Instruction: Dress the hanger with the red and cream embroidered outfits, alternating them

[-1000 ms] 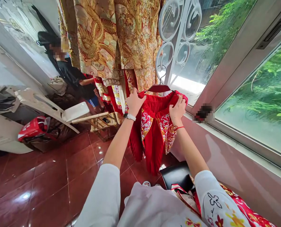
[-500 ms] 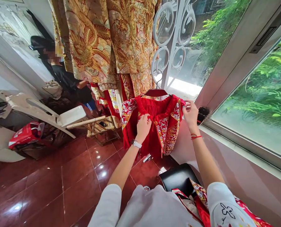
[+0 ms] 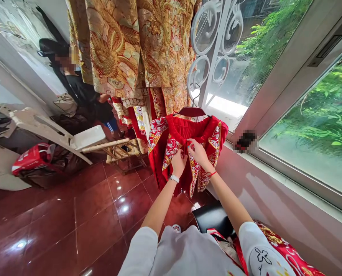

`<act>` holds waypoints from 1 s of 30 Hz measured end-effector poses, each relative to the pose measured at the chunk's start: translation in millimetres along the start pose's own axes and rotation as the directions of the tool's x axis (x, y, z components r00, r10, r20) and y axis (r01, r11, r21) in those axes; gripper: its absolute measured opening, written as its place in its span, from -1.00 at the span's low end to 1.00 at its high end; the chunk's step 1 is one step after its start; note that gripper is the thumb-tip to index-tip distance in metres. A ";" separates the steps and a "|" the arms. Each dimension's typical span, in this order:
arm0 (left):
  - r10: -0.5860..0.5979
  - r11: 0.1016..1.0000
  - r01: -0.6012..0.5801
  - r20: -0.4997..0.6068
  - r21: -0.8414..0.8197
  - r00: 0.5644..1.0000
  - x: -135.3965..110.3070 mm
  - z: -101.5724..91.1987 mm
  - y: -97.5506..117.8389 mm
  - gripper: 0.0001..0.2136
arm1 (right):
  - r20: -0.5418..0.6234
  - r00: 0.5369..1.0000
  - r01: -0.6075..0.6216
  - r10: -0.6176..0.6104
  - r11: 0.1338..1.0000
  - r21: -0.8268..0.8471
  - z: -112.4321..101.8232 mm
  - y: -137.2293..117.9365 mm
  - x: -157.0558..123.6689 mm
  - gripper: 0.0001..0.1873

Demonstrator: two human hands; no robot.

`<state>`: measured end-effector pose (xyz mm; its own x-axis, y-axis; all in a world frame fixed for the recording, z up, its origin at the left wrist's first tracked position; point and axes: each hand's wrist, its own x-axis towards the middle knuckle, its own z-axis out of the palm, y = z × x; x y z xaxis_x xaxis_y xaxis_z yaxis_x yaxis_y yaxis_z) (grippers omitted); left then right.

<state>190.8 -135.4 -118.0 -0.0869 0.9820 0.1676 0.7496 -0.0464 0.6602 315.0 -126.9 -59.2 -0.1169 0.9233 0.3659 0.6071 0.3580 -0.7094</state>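
Note:
A red embroidered skirt [image 3: 159,161] with silver and gold panels hangs in front of me from a dark hanger [image 3: 191,111]. Its gathered waistband faces me. My left hand [image 3: 179,161] pinches the front of the skirt below the waistband. Close beside it, my right hand [image 3: 198,153] grips the cloth at the front edge of the waistband. The fingertips of both hands nearly meet, and the folds they hold are partly hidden by the fingers.
Gold embroidered garments [image 3: 113,50] hang behind the skirt. A white scrollwork grille [image 3: 207,42] and a window [image 3: 303,126] are on the right. A black seat [image 3: 212,218] stands below. At left are a bamboo stool [image 3: 122,149], a white chair [image 3: 87,137] and another person [image 3: 81,92].
My right hand has moved left from the skirt's right side to its front middle. My left hand has shifted slightly lower. The view has moved a little, too.

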 end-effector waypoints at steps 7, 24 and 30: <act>0.047 0.991 -0.043 0.030 -0.125 0.998 4.2 17.8 -2.8 -0.76 | -0.031 0.995 -0.089 0.095 0.981 0.174 20.0 2.9 -28.5 -0.59; -0.138 0.968 0.145 0.047 -0.203 0.989 -126.1 66.0 -89.8 -0.75 | 0.148 0.967 -0.246 0.208 0.913 0.324 79.0 34.0 -116.1 -0.53; -0.164 0.959 0.175 0.067 -0.221 0.984 -147.1 73.1 -99.1 -0.73 | 0.169 0.963 -0.258 0.211 0.904 0.342 93.1 32.1 -121.2 -0.59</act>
<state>177.3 -261.9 -261.6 -0.1648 0.9863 0.0076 0.5592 0.0871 0.8245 275.4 -214.3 -182.4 -0.1175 0.9879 0.1008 0.3102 0.1329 -0.9413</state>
